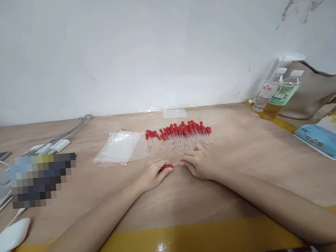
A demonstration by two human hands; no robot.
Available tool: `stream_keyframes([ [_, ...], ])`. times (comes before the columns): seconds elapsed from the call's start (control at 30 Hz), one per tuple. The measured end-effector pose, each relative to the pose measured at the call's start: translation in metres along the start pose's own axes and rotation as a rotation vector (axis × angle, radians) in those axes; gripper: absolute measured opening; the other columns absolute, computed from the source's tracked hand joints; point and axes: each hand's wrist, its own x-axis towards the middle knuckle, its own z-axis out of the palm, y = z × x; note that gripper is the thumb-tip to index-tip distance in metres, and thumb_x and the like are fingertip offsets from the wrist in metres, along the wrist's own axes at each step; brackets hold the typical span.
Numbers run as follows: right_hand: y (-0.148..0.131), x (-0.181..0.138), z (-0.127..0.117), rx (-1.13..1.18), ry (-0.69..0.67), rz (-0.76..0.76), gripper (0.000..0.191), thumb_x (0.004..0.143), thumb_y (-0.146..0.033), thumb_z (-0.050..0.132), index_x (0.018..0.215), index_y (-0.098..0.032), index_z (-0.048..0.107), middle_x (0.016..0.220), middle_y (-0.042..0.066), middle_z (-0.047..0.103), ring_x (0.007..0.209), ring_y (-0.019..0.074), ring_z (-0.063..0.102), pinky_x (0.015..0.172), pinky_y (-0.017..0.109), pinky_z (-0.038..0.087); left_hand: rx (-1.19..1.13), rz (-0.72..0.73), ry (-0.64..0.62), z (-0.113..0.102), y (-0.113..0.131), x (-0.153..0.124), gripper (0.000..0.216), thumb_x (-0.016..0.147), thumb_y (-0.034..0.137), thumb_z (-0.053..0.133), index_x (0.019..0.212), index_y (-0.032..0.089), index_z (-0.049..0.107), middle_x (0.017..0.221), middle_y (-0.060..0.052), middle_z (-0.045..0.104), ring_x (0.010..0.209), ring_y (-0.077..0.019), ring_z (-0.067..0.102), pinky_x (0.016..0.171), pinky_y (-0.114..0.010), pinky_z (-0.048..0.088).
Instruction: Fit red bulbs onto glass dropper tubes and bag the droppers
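Note:
Between my hands lies a dropper [176, 164] with a red rubber bulb and a thin clear tube, held level just above or on the table. My left hand [156, 173] is closed round its red bulb. The fingers of my right hand [199, 163] pinch the clear tube from the other side. Beyond my hands lies a row of many red-bulbed droppers [183, 131], bulbs pointing away and tubes toward me. A smaller group of droppers [149, 137] lies at its left end, beside a stack of clear plastic bags [119, 146].
A small clear bag [174, 113] lies near the wall. Two drink bottles [281, 92], a grey-brown bag [303, 94] and a blue tissue pack [325, 139] stand or lie at the right. Cables, a power strip [48, 148] and a white charger [11, 237] occupy the left.

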Motion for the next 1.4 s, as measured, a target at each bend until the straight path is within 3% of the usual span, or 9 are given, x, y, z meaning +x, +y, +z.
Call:
stream_keyframes([
  [0.4,-0.012,0.012,0.0,0.097,-0.105,0.028,0.027,0.086,-0.023,0.036,0.07,-0.017,0.057,0.067,0.002,0.06,0.058,0.0114,0.043,0.068,0.029,0.022,0.073,0.057,-0.015,-0.003,0.004,-0.001,0.023,0.086,0.03,0.04,0.084,0.017,0.059,0.075,-0.004,0.059,0.068,-0.0137,0.052,0.063,-0.025,0.04],
  [0.67,-0.013,0.018,0.002,0.273,-0.192,0.138,0.026,0.084,-0.021,0.039,0.065,-0.018,0.056,0.06,-0.002,0.059,0.055,0.0103,0.047,0.074,0.03,0.027,0.037,0.062,-0.041,-0.005,-0.001,0.003,0.022,0.085,0.029,0.043,0.085,0.017,0.061,0.077,-0.004,0.06,0.071,-0.0143,0.054,0.065,-0.025,0.041],
  [0.73,-0.012,0.019,0.002,0.364,-0.181,0.206,0.028,0.086,-0.023,0.038,0.066,-0.018,0.057,0.06,-0.001,0.059,0.056,0.0105,0.048,0.074,0.029,0.03,-0.065,0.005,0.0,-0.005,-0.005,0.007,0.019,0.083,0.031,0.047,0.085,0.018,0.061,0.078,-0.004,0.061,0.071,-0.0142,0.055,0.067,-0.026,0.043],
  [0.83,-0.012,0.019,0.005,0.559,-0.122,0.314,0.032,0.088,-0.029,0.032,0.072,-0.017,0.057,0.062,-0.001,0.056,0.057,0.0108,0.048,0.063,0.024,0.034,-0.392,-0.179,0.218,-0.001,-0.006,0.012,0.022,0.074,0.034,0.059,0.087,0.016,0.057,0.076,-0.002,0.061,0.069,-0.0132,0.057,0.066,-0.026,0.045],
  [0.97,-0.015,0.014,0.01,0.693,-0.065,0.279,0.027,0.087,-0.032,0.035,0.084,-0.016,0.057,0.071,0.0,0.055,0.064,0.011,0.049,0.061,0.023,0.037,-0.792,-0.329,0.43,-0.004,-0.003,0.023,0.038,0.064,0.033,0.069,0.09,0.018,0.044,0.068,0.005,0.056,0.062,-0.0095,0.058,0.066,-0.027,0.049],
  [1.07,-0.013,0.008,0.013,0.668,-0.016,0.265,0.023,0.083,-0.03,0.045,0.098,-0.016,0.055,0.079,0.002,0.056,0.066,0.011,0.049,0.061,0.023,0.038,-0.829,-0.461,0.563,-0.02,-0.009,0.04,0.041,0.065,0.026,0.069,0.091,0.019,0.038,0.072,0.005,0.056,0.062,-0.0086,0.059,0.065,-0.028,0.052],
  [1.1,-0.011,0.006,0.014,0.652,0.009,0.271,0.024,0.082,-0.029,0.047,0.1,-0.016,0.054,0.08,0.002,0.055,0.066,0.0109,0.048,0.06,0.023,0.038,-0.773,-0.53,0.572,-0.027,-0.014,0.049,0.041,0.067,0.022,0.069,0.092,0.018,0.037,0.073,0.004,0.057,0.062,-0.0085,0.06,0.065,-0.028,0.052],
  [1.17,-0.006,0.004,0.016,0.63,0.052,0.286,0.023,0.08,-0.026,0.049,0.1,-0.016,0.054,0.082,0.003,0.055,0.065,0.0108,0.048,0.059,0.024,0.039,-0.557,-0.692,0.466,-0.039,-0.025,0.068,0.035,0.069,0.017,0.067,0.088,0.016,0.039,0.069,0.003,0.057,0.059,-0.0078,0.06,0.064,-0.025,0.052],
  [1.4,-0.002,0.003,0.017,0.585,0.087,0.316,0.019,0.077,-0.02,0.052,0.094,-0.015,0.056,0.079,0.004,0.055,0.063,0.011,0.049,0.057,0.024,0.041,-0.228,-0.771,0.314,-0.049,-0.059,0.123,0.029,0.058,0.019,0.074,0.074,0.014,0.052,0.063,-0.001,0.06,0.064,-0.0169,0.063,0.063,-0.027,0.049],
])
